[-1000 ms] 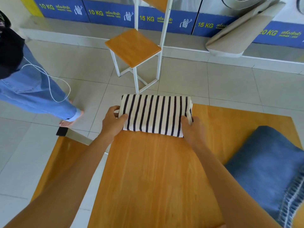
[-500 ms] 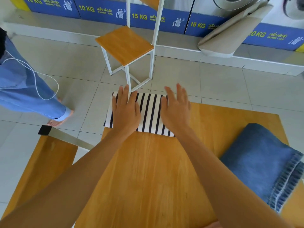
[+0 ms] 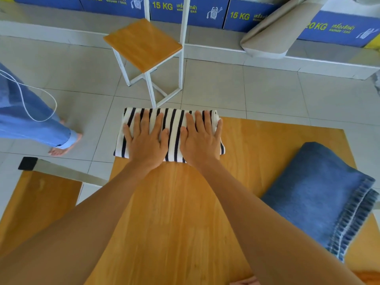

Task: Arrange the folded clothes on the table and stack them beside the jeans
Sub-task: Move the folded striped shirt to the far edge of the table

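Both hands have slid together, fingers flat, pressing the striped shirt; stacking beside jeans remains.

Both forearms are bare from the frame's lower edge to the wrists, with no sleeves showing. The left hand and right hand are bare too: no gloves, rings, watch or bracelets, and short unpainted fingernails
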